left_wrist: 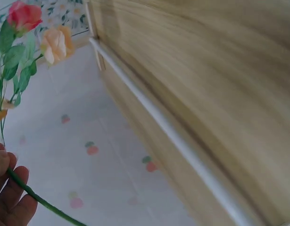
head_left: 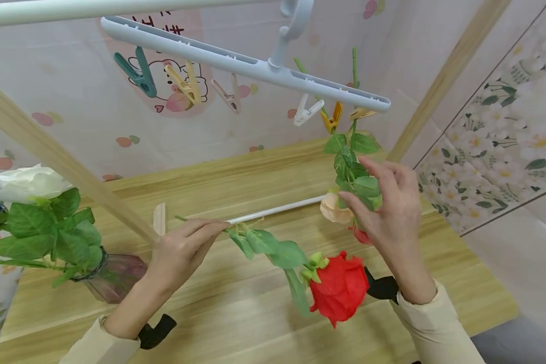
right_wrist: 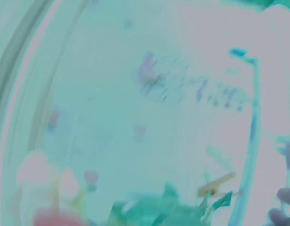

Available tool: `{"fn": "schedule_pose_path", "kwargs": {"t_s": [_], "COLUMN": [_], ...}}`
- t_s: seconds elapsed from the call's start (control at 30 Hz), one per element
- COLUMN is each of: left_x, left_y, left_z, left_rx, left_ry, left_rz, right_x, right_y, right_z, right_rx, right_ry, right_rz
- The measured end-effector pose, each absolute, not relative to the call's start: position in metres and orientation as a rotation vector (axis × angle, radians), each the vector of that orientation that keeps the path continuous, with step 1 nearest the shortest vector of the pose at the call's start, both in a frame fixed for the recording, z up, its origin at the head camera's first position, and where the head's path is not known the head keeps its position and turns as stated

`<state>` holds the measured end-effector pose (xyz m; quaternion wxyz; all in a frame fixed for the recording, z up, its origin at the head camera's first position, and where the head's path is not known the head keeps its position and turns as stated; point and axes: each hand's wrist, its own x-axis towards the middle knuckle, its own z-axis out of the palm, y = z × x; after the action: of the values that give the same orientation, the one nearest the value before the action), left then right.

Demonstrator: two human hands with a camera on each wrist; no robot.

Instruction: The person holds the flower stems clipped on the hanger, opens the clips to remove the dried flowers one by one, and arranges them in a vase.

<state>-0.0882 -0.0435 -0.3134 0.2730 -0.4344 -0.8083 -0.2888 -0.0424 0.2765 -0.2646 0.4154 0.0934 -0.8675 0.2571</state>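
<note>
My left hand pinches the green stem of an artificial red rose, whose bloom points right above the table. The right hand, thumb and fingers spread apart, is beside the leaves of two flowers hanging upside down; whether it touches them I cannot tell. One has a peach bloom, the other a pinkish-red bloom partly hidden by that hand. An orange clip and a tan clip grip their stems under a pale blue hanger.
Teal, cream, pinkish and white clips also hang from the hanger. A rod crosses overhead, another lower down. Wooden posts stand at both sides. A purplish vase with flowers is at left.
</note>
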Motion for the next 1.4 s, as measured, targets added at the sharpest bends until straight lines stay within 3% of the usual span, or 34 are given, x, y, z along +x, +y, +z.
{"fn": "schedule_pose_path", "kwargs": {"t_s": [0.23, 0.5, 0.67, 0.77, 0.87, 1.4], "left_x": [-0.039, 0.003, -0.019, -0.054, -0.074, -0.088], "left_y": [-0.080, -0.109, -0.097, -0.085, -0.080, -0.097], "left_z": [-0.321, -0.296, -0.287, -0.285, -0.284, -0.273], "left_rx": [-0.684, -0.367, -0.288, -0.255, -0.189, -0.144], "left_ry": [-2.062, -1.891, -1.693, -1.695, -1.746, -1.637], "left_rz": [-1.123, -1.364, -1.550, -1.619, -1.604, -1.514], "right_x": [-0.094, -0.112, -0.108, -0.086, -0.068, -0.046], "right_y": [0.279, 0.279, 0.322, 0.364, 0.392, 0.391], "right_z": [-0.292, -0.292, -0.278, -0.279, -0.288, -0.301], "right_rx": [0.305, 0.499, 0.288, 0.119, 0.149, 0.177], "right_ry": [-2.411, -2.291, -2.269, -2.049, -1.814, -1.964], "right_rz": [0.381, 0.801, 1.376, 1.856, 2.183, 2.197]}}
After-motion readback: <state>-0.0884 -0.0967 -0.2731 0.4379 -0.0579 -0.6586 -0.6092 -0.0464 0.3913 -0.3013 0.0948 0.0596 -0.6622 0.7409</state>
